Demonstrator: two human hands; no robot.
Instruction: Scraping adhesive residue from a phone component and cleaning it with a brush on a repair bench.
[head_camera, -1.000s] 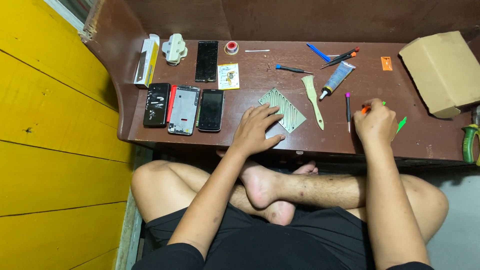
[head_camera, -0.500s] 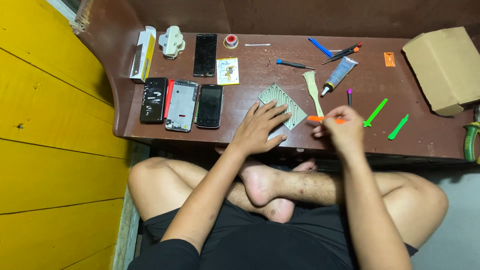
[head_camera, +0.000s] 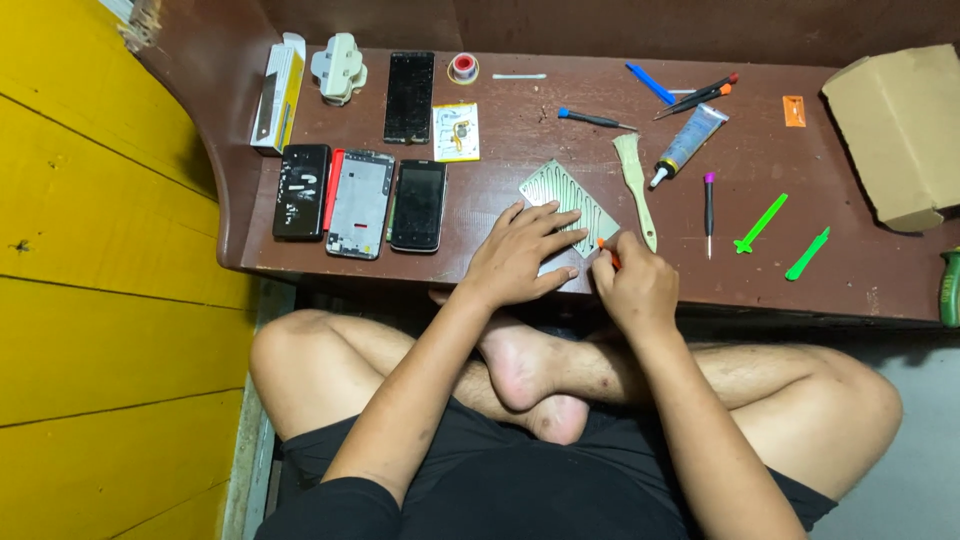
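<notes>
1. Panel (head_camera: 566, 203), thin and grooved, lies on the desk (head_camera: 520, 150) under the flat, spread left hand (head_camera: 520, 255); likely light, bendy.
2. Right hand (head_camera: 632, 285), closed, pinches an orange tool (head_camera: 608, 250) beside it.
3. Better gripped by its edges.

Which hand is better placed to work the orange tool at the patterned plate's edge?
Right. The right hand pinches the orange tool beside the patterned plate; the left hand lies flat on the plate.

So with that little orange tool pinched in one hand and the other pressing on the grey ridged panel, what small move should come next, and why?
Probably slide the orange tool tip to the grey ridged panel edge. The right hand pinches it just beside the panel, while the left hand lies flat on the panel, holding it down on the brown table.
</notes>
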